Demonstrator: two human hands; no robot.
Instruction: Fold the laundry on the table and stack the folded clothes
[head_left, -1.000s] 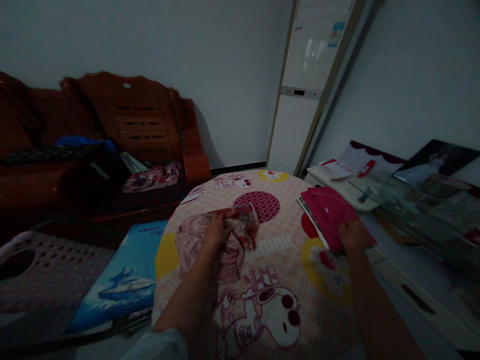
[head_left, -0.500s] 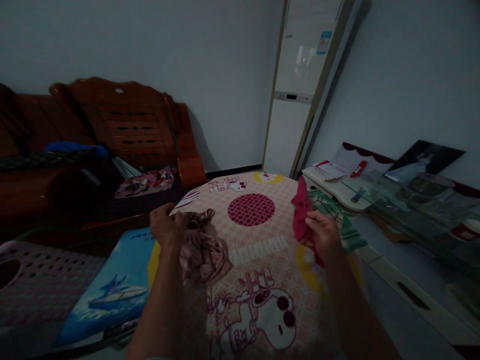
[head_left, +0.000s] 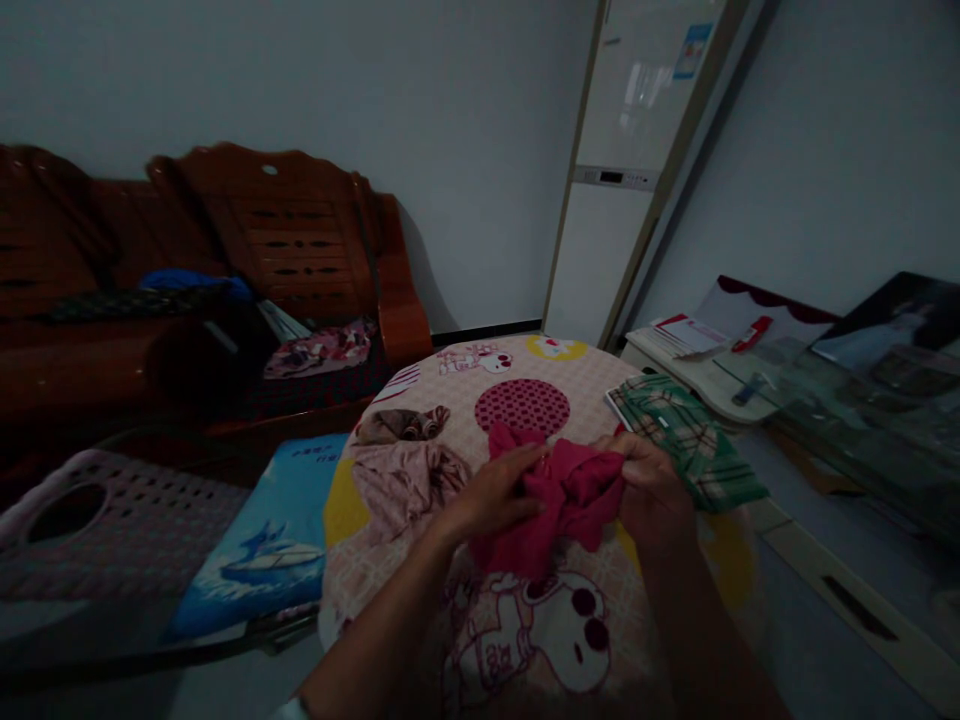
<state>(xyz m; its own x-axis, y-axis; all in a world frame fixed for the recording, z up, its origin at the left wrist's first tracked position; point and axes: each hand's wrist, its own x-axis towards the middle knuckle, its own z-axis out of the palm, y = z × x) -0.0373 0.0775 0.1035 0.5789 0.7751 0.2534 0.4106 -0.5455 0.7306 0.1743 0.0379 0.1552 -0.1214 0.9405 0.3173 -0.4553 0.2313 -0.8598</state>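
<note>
A crumpled pink garment [head_left: 566, 495] lies bunched at the middle of the round table. My right hand [head_left: 654, 490] pinches its right edge between thumb and fingers. Across the garment's left part reaches my left hand [head_left: 499, 495], palm down, fingers stretched and spread against the fabric. Just left of that hand rests a crumpled dusty-pink cloth [head_left: 405, 485], with a small brown patterned cloth [head_left: 397, 425] behind it. Beyond my right hand a green plaid cloth [head_left: 686, 435] lies flat at the table's right edge.
A patterned cloth covers the table [head_left: 525, 365]. Left are a woven chair [head_left: 142, 530] with a blue printed bag [head_left: 262, 540] and a wooden sofa [head_left: 277, 240]. A glass-topped stand [head_left: 862, 420] is on the right; a tall air conditioner [head_left: 600, 240] stands behind.
The pink garment has come from the table's right side to the middle in my right hand. My left hand has moved right, from beside the brown cloth onto the garment. The view has shifted.
</note>
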